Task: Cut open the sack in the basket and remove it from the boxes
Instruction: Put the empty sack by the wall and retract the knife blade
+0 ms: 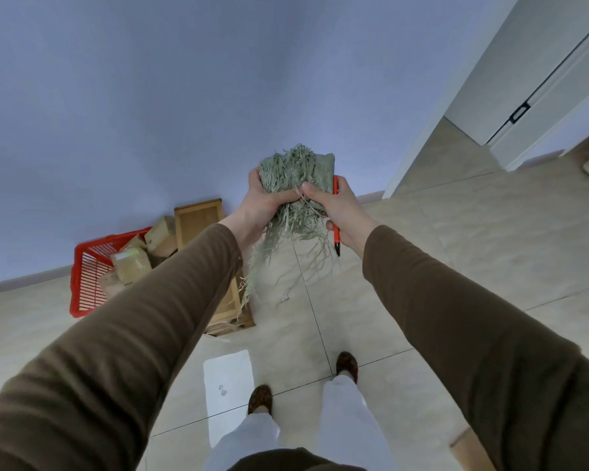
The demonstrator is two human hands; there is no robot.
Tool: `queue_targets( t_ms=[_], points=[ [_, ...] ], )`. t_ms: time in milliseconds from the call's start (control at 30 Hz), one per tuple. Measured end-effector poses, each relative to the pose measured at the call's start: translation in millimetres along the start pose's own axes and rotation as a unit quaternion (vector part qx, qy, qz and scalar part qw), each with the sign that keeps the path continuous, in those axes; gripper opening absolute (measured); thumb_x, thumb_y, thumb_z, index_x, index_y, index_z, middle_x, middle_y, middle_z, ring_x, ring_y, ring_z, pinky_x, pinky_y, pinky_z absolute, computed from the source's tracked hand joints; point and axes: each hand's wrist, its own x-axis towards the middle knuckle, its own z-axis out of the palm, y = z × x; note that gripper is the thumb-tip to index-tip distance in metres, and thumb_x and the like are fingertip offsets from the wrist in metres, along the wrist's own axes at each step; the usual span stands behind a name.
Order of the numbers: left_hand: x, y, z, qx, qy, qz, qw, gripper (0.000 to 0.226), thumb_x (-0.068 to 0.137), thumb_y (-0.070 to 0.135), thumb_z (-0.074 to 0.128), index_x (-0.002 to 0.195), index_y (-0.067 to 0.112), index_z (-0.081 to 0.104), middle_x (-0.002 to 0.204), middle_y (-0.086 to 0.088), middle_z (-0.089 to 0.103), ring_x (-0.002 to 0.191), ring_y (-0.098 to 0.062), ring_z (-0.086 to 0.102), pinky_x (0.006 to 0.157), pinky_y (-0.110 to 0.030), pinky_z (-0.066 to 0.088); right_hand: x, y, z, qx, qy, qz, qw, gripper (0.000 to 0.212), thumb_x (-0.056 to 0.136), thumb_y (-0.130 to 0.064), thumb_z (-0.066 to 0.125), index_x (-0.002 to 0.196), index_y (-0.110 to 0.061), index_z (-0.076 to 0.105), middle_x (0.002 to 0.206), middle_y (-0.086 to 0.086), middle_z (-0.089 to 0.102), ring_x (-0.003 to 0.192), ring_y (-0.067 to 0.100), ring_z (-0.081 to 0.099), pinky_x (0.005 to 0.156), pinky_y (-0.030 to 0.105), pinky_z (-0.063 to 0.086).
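Observation:
A crumpled grey-green woven sack (295, 175) with frayed strands hanging down is held up in front of me, well above the floor. My left hand (264, 202) grips its left side. My right hand (327, 202) grips its right side and also holds an orange utility knife (336, 229) that points downward. The red plastic basket (85, 266) stands on the floor at the left against the wall, with several cardboard boxes (131, 265) in it, partly hidden by my left sleeve.
A flat wooden tray or crate (198, 222) lies beside the basket along the wall. The floor is pale tile, with my two feet (259, 399) below. A white door (538, 76) stands open at the upper right. A cardboard corner (466, 443) shows at lower right.

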Motion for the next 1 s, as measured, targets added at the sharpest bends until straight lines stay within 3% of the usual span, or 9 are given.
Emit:
queue_targets(
  t_ms=[100,200,333,400,533,633,767,900,1000],
  points=[
    [28,-5,45,-0.001,0.003,-0.009,1.000,0.085,0.084,0.002,0.082,0.147,0.019,0.027,0.131,-0.017,0.062,0.115,-0.035,0.070,0.095,-0.056,0.059,27,3,-45,0.009,-0.007,0.003,1.000,0.067,0.090,-0.050,0.079,0.142,-0.021,0.050,0.133,0.007,0.067,0.082,0.013,0.054,0.051,0.026,0.035],
    [58,-13,86,-0.008,0.014,-0.010,1.000,0.087,0.084,0.000,0.081,0.148,0.019,0.026,0.133,-0.019,0.062,0.116,-0.036,0.069,0.096,-0.055,0.059,56,3,-87,0.004,-0.013,0.006,1.000,0.066,0.092,-0.050,0.077,0.144,-0.023,0.049,0.132,0.005,0.067,0.091,0.017,0.058,0.055,0.028,0.037],
    [93,-22,122,-0.005,0.030,0.004,1.000,0.087,0.083,0.000,0.082,0.148,0.017,0.028,0.130,-0.014,0.064,0.113,-0.029,0.071,0.086,-0.037,0.063,90,2,-125,0.019,-0.030,0.008,0.999,0.047,0.092,-0.045,0.078,0.130,-0.025,0.057,0.125,0.008,0.072,0.087,0.020,0.056,0.047,0.025,0.033],
    [108,-26,126,0.000,0.048,0.006,0.999,0.089,0.081,0.002,0.084,0.148,0.018,0.028,0.129,-0.012,0.064,0.112,-0.026,0.071,0.083,-0.033,0.064,106,2,-130,0.025,-0.038,0.013,0.999,0.046,0.092,-0.044,0.078,0.128,-0.025,0.058,0.120,0.005,0.073,0.086,0.020,0.056,0.045,0.024,0.032],
    [143,-30,120,0.000,0.073,-0.007,0.997,0.095,0.077,0.008,0.088,0.146,0.022,0.024,0.125,-0.010,0.066,0.110,-0.027,0.072,0.093,-0.043,0.062,143,1,-128,0.017,-0.050,0.016,0.998,0.053,0.090,-0.048,0.079,0.132,-0.026,0.057,0.121,0.001,0.073,0.076,0.012,0.059,0.044,0.022,0.036],
    [172,-35,113,-0.009,0.092,-0.031,0.995,0.098,0.075,0.015,0.092,0.142,0.021,0.021,0.121,-0.010,0.068,0.101,-0.024,0.076,0.083,-0.038,0.064,174,1,-126,0.006,-0.057,0.019,0.998,0.052,0.088,-0.049,0.081,0.129,-0.027,0.058,0.118,0.002,0.074,0.070,0.009,0.058,0.041,0.017,0.036],
    [217,-48,107,-0.011,0.114,-0.038,0.993,0.083,0.075,0.013,0.092,0.130,0.018,0.030,0.120,-0.009,0.066,0.095,-0.018,0.074,0.065,-0.022,0.060,223,10,-122,-0.020,-0.045,0.030,0.998,0.051,0.086,-0.046,0.084,0.124,-0.023,0.057,0.113,0.002,0.072,0.074,0.009,0.061,0.040,0.016,0.038],
    [256,-67,103,-0.024,0.115,-0.052,0.992,0.077,0.076,0.007,0.090,0.129,0.015,0.035,0.118,-0.008,0.065,0.096,-0.017,0.072,0.066,-0.019,0.059,267,26,-120,-0.051,-0.056,0.054,0.996,0.058,0.083,-0.050,0.085,0.125,-0.021,0.057,0.113,0.001,0.071,0.073,0.010,0.057,0.040,0.015,0.037],
    [283,-83,101,-0.030,0.120,-0.059,0.991,0.072,0.075,0.005,0.090,0.125,0.016,0.038,0.118,-0.009,0.066,0.096,-0.018,0.073,0.068,-0.021,0.060,300,43,-121,-0.072,-0.074,0.053,0.993,0.049,0.083,-0.051,0.085,0.116,-0.024,0.060,0.105,-0.004,0.071,0.073,0.004,0.059,0.045,0.011,0.038]
  ],
)
